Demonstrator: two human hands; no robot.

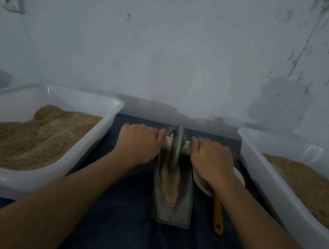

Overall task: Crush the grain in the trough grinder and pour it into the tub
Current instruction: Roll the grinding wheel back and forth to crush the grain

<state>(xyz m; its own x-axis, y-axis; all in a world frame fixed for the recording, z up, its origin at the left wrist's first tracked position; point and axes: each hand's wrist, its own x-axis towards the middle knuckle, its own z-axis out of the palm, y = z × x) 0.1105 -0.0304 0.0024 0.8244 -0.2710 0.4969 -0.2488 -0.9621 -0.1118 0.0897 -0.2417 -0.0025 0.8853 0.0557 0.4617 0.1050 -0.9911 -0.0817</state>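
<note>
— Left hand [138,143] first: how does it sit?

— Fingers curled over the pale handle [168,141] that sticks out on the left side of the grey metal grinding wheel [177,145]. It has hold of that handle, knuckles up.

— And the right hand [210,160]?

— Same on the other side of the wheel: curled round the handle's right stub, thumb close to the disc. Both forearms reach in from the near edge.

— Where does the wheel stand?

— Upright in the long grey V-shaped metal trough grinder [171,198], toward its far end. The trough lies lengthwise on the dark blue worktop [121,235], pointing away from the person.

— Any grain in it?

— Yes, a strip of tan crushed grain [170,186] lies along the groove, on the near side of the wheel.

— What is left of the trough?

— A large white plastic tub [81,161], heaped with brown ground grain [29,138], well apart from the trough.

— And on the right of it?

— Just beside the trough, a small white bowl [239,175], partly hidden under the right wrist, with an orange-handled utensil [218,216] whose handle points toward the person. Its head is hidden, so I cannot tell what kind it is. Farther right stands a second white plastic tub [276,196] with brown grain [308,184] inside.

— Behind everything?

— A pale, stained wall [180,52], with a socket box [13,0] high up, far left of the trough.
</note>
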